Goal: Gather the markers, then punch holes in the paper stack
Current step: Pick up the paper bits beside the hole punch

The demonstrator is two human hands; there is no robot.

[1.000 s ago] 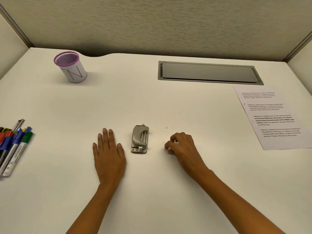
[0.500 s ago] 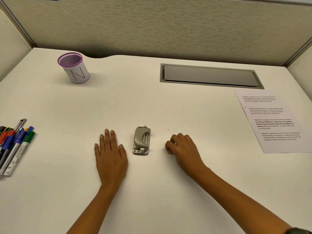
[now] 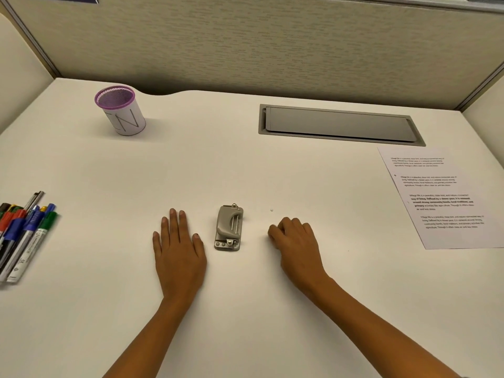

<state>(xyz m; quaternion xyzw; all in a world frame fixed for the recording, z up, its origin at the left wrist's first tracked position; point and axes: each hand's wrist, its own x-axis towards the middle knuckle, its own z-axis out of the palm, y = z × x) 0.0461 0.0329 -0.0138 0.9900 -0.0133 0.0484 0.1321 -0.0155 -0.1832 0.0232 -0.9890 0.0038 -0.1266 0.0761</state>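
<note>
Over the last second almost nothing has shifted: the right hand's fingers, loosely bent a second ago, have drawn into a curl, the left hand has not moved, and every object lies where it did. By this evidence neither stage of the task has begun.

At the far left edge of the desk [image 3: 245, 165] lies a cluster of markers [image 3: 23, 236], side by side with their caps (red, blue, green, black) toward the partition; a slim silver pen [image 3: 35, 199] lies among them. Behind them, near the back edge, stands a purple-rimmed mesh pen cup [image 3: 120, 111], upright and apparently empty, a probable destination for the markers.

The left hand [image 3: 178, 252] rests palm down, fingers extended and together, gripping nothing, well apart from the markers. Just to its right, not touching it, sits the grey single-hole punch [image 3: 228, 229]. A tiny white paper dot [image 3: 271, 210] lies beyond the punch. The right hand [image 3: 296, 241] rests with fingers curled under; it appears to hold nothing, though its palm is hidden.

A closed grey cable hatch [image 3: 341, 124] is set into the desk further back. At the far right lies the printed paper stack [image 3: 441, 197], partly out of view, well apart from both hands.

Nothing obstructs either reach; the markers come first.
</note>
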